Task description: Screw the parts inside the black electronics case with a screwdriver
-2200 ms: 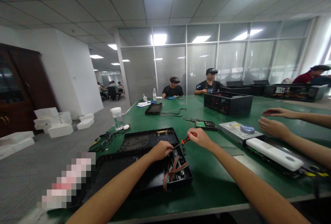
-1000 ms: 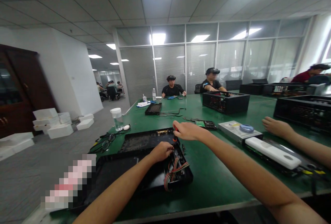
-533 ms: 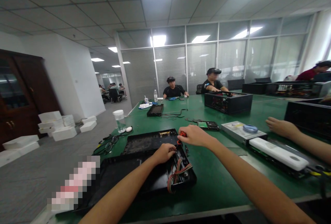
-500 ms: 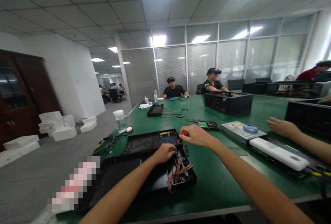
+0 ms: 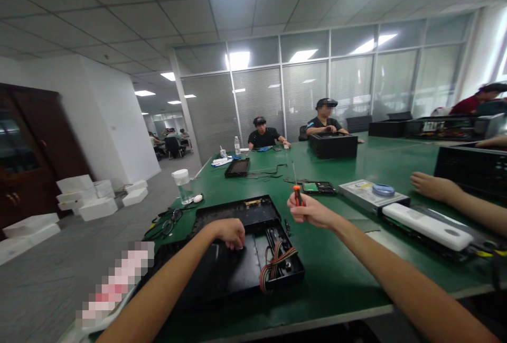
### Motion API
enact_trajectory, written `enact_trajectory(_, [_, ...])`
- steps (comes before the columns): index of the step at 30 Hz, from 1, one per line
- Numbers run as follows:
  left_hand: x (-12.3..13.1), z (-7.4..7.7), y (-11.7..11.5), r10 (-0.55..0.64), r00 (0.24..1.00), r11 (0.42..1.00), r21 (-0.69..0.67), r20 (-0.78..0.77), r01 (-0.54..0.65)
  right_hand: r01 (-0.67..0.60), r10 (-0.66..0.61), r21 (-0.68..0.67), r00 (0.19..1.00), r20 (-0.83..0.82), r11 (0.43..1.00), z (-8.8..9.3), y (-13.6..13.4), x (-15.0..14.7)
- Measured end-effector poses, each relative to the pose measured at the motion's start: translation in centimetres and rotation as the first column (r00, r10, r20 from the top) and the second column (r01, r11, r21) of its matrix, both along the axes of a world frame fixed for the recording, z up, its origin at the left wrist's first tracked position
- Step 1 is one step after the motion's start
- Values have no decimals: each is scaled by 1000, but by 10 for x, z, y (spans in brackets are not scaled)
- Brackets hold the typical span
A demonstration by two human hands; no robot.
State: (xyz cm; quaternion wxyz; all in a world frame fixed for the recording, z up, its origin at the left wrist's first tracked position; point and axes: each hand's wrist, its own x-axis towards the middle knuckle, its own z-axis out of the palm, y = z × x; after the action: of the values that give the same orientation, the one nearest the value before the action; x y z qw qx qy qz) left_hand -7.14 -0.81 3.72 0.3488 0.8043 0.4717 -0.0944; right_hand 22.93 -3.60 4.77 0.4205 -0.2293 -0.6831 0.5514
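Note:
An opened black case [image 5: 222, 274] lies on the green table, with striped ribbon cables [image 5: 273, 265] at its right end. Over the inside of the case is my left hand [image 5: 232, 233], its fingers curled together; what they pinch, if anything, is too small to make out. My right hand [image 5: 311, 210] is closed round an orange and black screwdriver [image 5: 298, 196], whose shaft points upward, clear of the case. A second black panel [image 5: 237, 213] with a gold-coloured part lies just behind.
A lidded plastic jar [image 5: 184, 187] and glasses [image 5: 170, 224] are at the left. On the right are a metal drive [image 5: 368, 195], a white elongated device [image 5: 428, 225] and another person's hand [image 5: 433, 187]. Two people sit across the table [image 5: 340, 258].
My left hand has moved left, away from the cable end of the case. My right hand has moved right and turned the screwdriver upward. Across the table, a person has tilted a black case.

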Motion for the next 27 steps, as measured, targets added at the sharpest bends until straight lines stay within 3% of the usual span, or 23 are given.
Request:
enact_trajectory(3, [-5, -3, -2, -25, 1000, 999, 46, -9, 26, -60, -14, 219, 946, 323, 974, -10, -34, -15])
enact_trajectory(4, [-5, -1, -2, -37, 999, 996, 78, -17, 38, -100, -71, 342, 888, 454, 935, -14, -47, -18])
enact_trajectory(6, [-6, 7, -1, -58, 998, 979, 194, -36, 64, -207, -239, 561, 749, 618, 802, -24, -73, -19])
enact_trajectory(8, [-10, 16, 3, -57, 998, 916, 395, -37, 67, -245, -388, 653, 637, 666, 717, -34, -98, -17])
enact_trajectory(9, [-14, 19, 6, -49, 998, 866, 496, -32, 59, -235, -437, 670, 599, 671, 704, -39, -108, -15])
enact_trajectory(11, [-22, 19, 14, -27, 999, 802, 596, -31, 40, -191, -483, 676, 566, 668, 711, -47, -125, -11])
enact_trajectory(16, [-37, -8, 29, -38, 999, 913, 406, -24, 45, -115, -482, 654, 584, 653, 748, -58, -141, -2])
enact_trajectory(20, [-32, -16, 31, -127, 984, 851, 497, -125, 172, -74, -512, 659, 567, 646, 749, -61, -138, 0])
enact_trajectory(24, [-28, 10, 20, -186, 969, 739, 627, -162, 246, -40, -467, 624, 627, 624, 780, -60, -129, -3])
enact_trajectory(27, [-28, 42, 1, -172, 977, 718, 664, -124, 210, -62, -430, 620, 668, 608, 782, -57, -107, -8])
